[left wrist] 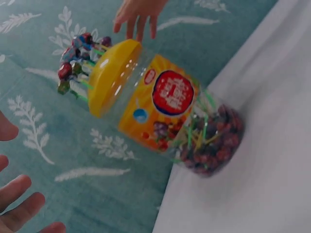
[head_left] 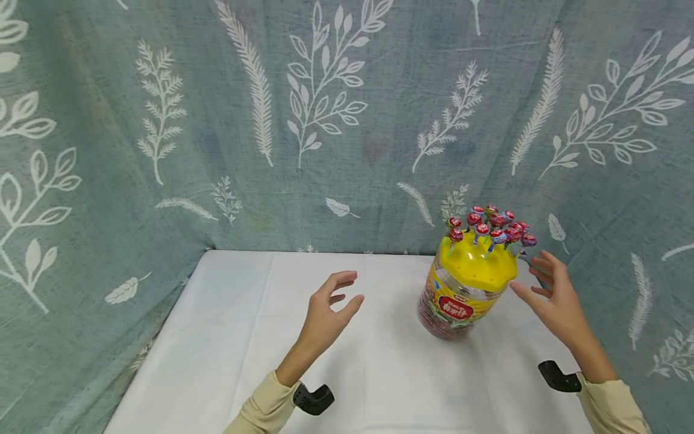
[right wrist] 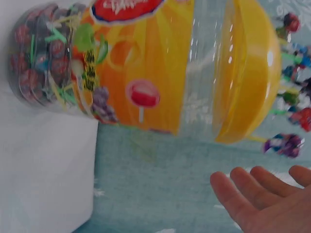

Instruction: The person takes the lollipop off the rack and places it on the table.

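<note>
Cream cloth sleeves (head_left: 262, 408) lay nearest. Beyond hung a grey-green leaf-patterned curtain (head_left: 379, 175) behind a white cloth-covered table (head_left: 217, 361). Right of centre stood a clear plastic jar (head_left: 456, 304). Both hands were loosely spread: left hand (head_left: 328, 310) apart from it, right hand (head_left: 553, 301) just beside its yellow lid (head_left: 472, 266), which bore round, mostly red-wrapped lollipops (head_left: 497, 220).

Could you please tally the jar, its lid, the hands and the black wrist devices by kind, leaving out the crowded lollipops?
Jar: 1
Yellow lid: 1
Left hand and right hand: 2
Black wrist devices: 2
Total: 6
</note>
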Tool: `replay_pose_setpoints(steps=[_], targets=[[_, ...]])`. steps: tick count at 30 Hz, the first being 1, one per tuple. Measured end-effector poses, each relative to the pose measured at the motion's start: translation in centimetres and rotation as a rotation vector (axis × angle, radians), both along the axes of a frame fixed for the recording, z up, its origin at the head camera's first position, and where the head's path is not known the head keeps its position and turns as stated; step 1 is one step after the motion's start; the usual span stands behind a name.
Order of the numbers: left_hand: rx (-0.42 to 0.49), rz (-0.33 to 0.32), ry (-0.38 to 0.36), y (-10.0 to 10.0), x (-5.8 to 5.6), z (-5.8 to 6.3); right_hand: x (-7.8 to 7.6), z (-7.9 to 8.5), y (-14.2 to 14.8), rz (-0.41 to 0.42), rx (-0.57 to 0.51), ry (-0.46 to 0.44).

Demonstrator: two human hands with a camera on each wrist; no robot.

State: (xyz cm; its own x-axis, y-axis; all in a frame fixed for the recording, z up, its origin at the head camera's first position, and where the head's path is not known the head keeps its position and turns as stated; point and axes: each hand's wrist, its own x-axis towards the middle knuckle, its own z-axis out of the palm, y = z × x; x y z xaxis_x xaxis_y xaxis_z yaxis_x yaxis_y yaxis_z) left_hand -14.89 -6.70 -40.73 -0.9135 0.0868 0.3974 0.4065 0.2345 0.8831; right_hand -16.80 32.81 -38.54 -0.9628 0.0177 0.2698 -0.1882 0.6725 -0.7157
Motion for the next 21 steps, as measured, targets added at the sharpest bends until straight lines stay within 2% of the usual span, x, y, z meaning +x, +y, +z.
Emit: replay_pose_setpoints(steps=[3,4,9,15,21], targets=[[0.055,-0.03,-0.033,1.2,0.3,1.4,-1.2,-0.1,0.6,0.026,-0.043,-0.042],[0.071,-0.04,-0.038,1.6,0.2,1.4,-1.6,-0.1,0.7,0.034,-0.053,-0.054],[0.119,-0.096,-0.056,3.3,-0.6,1.3,-3.1,-0.1,1.1,0.054,-0.079,-0.129],[0.119,-0.127,-0.068,5.1,-2.2,1.3,-4.4,-0.5,0.8,0.081,-0.162,-0.2],[0.105,-0.17,-0.06,6.7,-3.5,1.7,-5.3,-0.8,0.7,0.114,-0.179,-0.232]])
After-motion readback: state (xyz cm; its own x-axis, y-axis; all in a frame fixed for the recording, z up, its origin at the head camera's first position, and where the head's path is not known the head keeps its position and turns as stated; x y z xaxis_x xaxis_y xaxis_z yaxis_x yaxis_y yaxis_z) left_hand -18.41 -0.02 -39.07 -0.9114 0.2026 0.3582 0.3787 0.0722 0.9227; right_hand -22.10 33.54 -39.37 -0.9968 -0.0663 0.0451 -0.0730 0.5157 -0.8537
